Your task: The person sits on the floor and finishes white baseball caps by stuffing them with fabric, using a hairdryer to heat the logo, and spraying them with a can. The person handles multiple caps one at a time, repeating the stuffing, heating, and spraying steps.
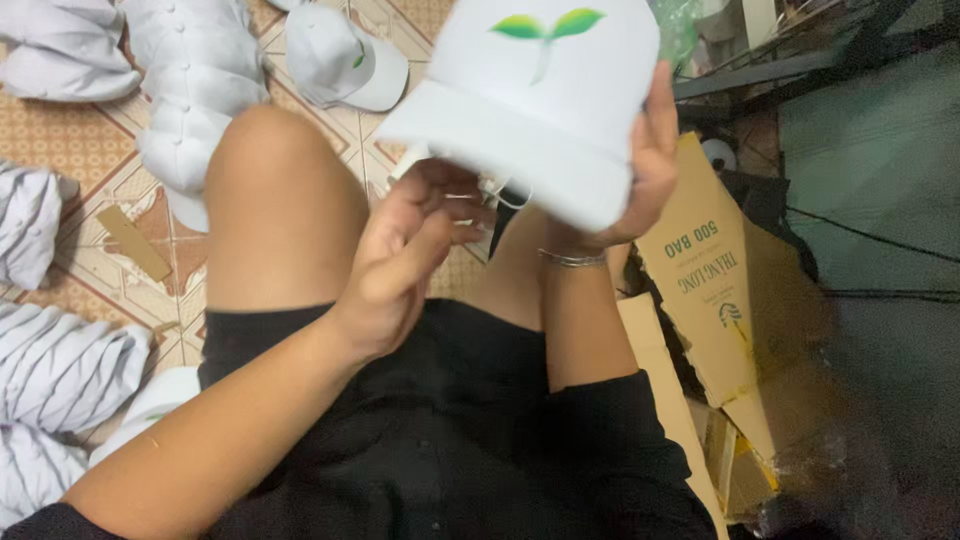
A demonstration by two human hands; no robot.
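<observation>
The right hand [650, 160] clamps its fingers on the brim of a white cap [540, 95] with a green sprout emblem, held above the knees. The left hand [415, 250] pinches a small white tag [492, 192] under the brim; I judge a hard tug could tear it or twist the cap loose.

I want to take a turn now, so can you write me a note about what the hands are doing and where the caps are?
Right hand: grips the white cap by its side, green sprout print facing the camera.
Left hand: under the brim, fingers pinched at something small and white there; what it is, I cannot tell.
Stacked white caps lie on the tiled floor at upper left, one loose cap beside them. More white bundles at lower left.
Flattened cardboard lies to the right.
Done and left: the held cap is in hand, not yet set down.
</observation>
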